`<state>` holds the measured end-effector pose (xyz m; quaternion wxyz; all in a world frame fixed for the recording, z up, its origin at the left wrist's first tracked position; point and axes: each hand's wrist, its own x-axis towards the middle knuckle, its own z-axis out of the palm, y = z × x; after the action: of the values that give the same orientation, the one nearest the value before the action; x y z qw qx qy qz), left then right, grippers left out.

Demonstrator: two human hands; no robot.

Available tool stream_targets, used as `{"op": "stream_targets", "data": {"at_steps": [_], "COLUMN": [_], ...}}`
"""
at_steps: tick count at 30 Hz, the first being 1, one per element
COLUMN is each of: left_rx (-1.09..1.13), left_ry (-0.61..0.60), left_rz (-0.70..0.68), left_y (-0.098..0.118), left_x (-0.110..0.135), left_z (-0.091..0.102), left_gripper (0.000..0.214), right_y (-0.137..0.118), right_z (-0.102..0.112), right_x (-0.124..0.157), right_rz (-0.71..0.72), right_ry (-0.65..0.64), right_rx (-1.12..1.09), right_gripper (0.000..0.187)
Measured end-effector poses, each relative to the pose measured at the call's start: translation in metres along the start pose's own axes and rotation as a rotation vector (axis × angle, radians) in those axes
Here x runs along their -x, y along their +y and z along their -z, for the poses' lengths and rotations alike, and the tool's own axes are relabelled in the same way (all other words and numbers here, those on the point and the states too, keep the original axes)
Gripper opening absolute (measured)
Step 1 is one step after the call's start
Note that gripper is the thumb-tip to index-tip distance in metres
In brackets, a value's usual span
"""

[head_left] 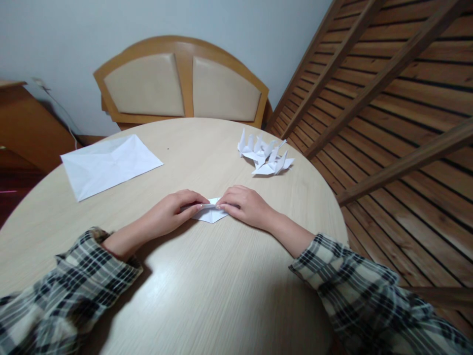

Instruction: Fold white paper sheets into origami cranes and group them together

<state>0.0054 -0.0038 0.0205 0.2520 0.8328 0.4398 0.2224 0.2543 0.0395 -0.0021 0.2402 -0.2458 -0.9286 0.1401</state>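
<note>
A small folded piece of white paper (211, 216) lies on the table between my hands, with a raised fold running across it. My left hand (176, 209) pinches the left part of that fold between thumb and fingers. From the other side, my right hand (247, 205) pinches its right part, and the fingertips of both hands almost meet. The fingers hide both ends of the paper.
Several folded paper cranes (264, 154) stand clustered at the table's far right. A creased white paper sheet (113, 162) lies at the far left. Behind the round table (195, 291) is a padded wooden headboard (188, 79); wooden slats (399, 118) rise on the right.
</note>
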Motion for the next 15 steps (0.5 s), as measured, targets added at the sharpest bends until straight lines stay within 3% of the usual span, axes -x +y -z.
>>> {"op": "stream_targets", "data": {"at_steps": [9, 15], "left_rx": [0.028, -0.066], "left_ry": [0.122, 0.181], "left_rz": [0.104, 0.067], "left_y": [-0.015, -0.016], "left_x": [-0.004, -0.002], "left_z": [-0.014, -0.015], "left_gripper": [0.034, 0.033], "right_y": [-0.004, -0.003], "right_z": [-0.011, -0.013], "right_x": [-0.005, -0.006], "right_rz": [-0.211, -0.251], "right_ry": [0.090, 0.115], "right_rx": [0.025, -0.008], "right_gripper": [0.018, 0.027]}}
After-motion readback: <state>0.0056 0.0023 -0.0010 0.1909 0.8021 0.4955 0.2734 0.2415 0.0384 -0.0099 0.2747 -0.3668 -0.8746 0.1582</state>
